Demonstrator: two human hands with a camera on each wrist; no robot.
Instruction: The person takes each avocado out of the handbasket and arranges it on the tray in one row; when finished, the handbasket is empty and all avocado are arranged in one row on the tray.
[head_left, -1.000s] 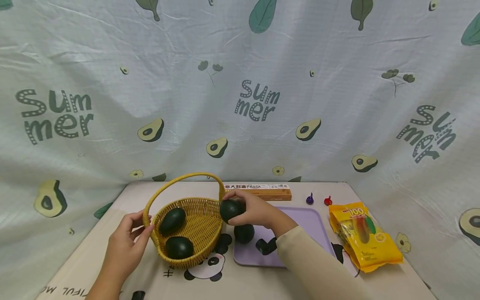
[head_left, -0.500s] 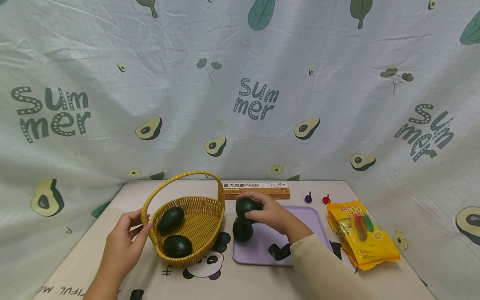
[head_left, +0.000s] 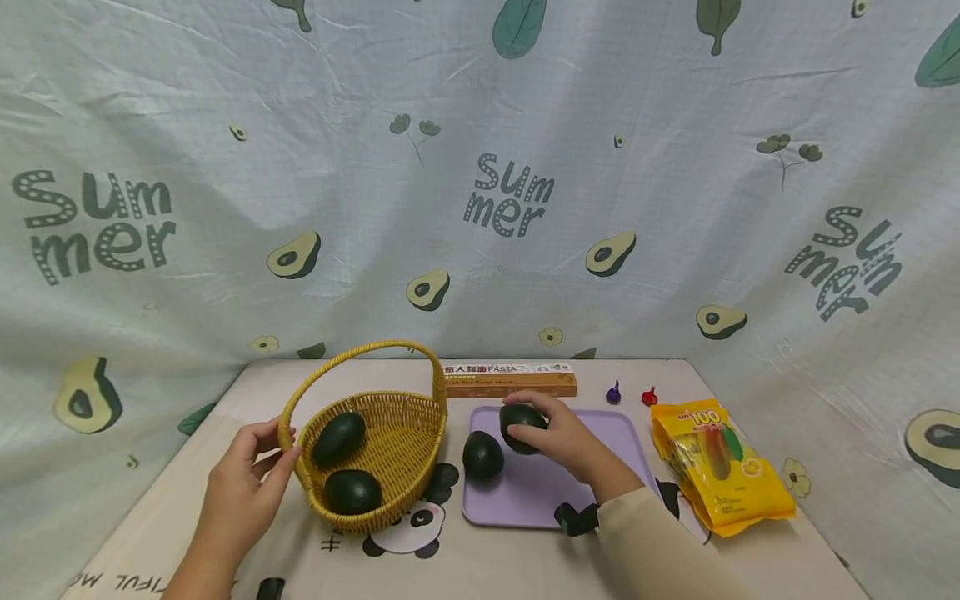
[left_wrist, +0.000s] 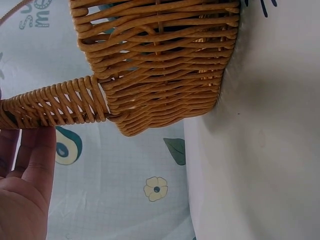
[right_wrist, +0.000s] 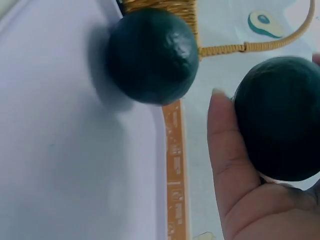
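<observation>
My left hand (head_left: 243, 483) holds the side of the arched handle of a yellow wicker basket (head_left: 401, 442); in the left wrist view its fingers (left_wrist: 40, 160) lie against the woven handle (left_wrist: 55, 104). Two dark green avocados, one at the back (head_left: 339, 439) and one nearer (head_left: 352, 492), lie inside the basket. My right hand (head_left: 566, 442) grips another avocado (head_left: 516, 417) between thumb and fingers, above the lilac tray (head_left: 517, 512). One more avocado (head_left: 482, 457) rests on the tray's left side, just left of the held one.
Behind the tray lies a long pasta box (head_left: 510, 383). A purple wrapped sweet (head_left: 613, 393) and a red one (head_left: 649, 397) sit at the back right. A yellow mango packet (head_left: 723, 471) lies right of the tray. A printed curtain (head_left: 360, 200) hangs behind the table.
My right hand has carried its avocado rightward, from beside the basket's rim to over the tray. The left hand keeps its hold on the basket handle, and the basket stays in place.
</observation>
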